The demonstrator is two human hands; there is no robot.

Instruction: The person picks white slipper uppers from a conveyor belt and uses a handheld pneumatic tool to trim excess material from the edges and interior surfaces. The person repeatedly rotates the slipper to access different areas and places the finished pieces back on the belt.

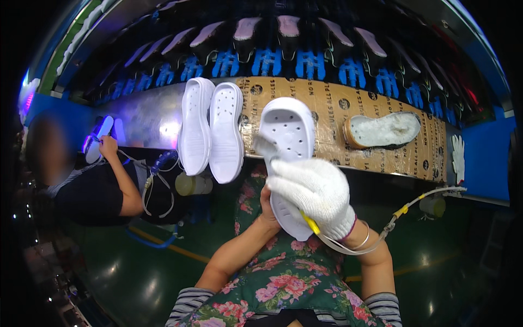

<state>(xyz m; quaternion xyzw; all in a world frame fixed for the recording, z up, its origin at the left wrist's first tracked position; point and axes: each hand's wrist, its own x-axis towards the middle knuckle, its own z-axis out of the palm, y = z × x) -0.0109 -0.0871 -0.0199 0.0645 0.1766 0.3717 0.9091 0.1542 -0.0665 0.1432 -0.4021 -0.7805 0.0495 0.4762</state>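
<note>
A white shoe sole (292, 128), with several small holes in its heel end, is held up in front of me. My left hand (267, 210) is bare and closed around its left edge, partly hidden behind it. In a white knitted glove, my right hand (316, 188) grips a brush (266, 146) whose blurred bristles lie over the sole's inner face. From that hand a thin pale hose (357, 250) with yellow bands runs off to the right. Two more white soles (195, 125) (226, 131) lie side by side on the bench to the left.
Printed brown cardboard (327, 117) covers part of the bench; a shoe-shaped piece with a whitish face (384, 129) lies there. Behind it stands a row of blue holders (267, 62) below pink-topped shoe forms (247, 28). A white glove (457, 155) hangs right. At left, a co-worker's hand (108, 146) works at another sole (99, 139).
</note>
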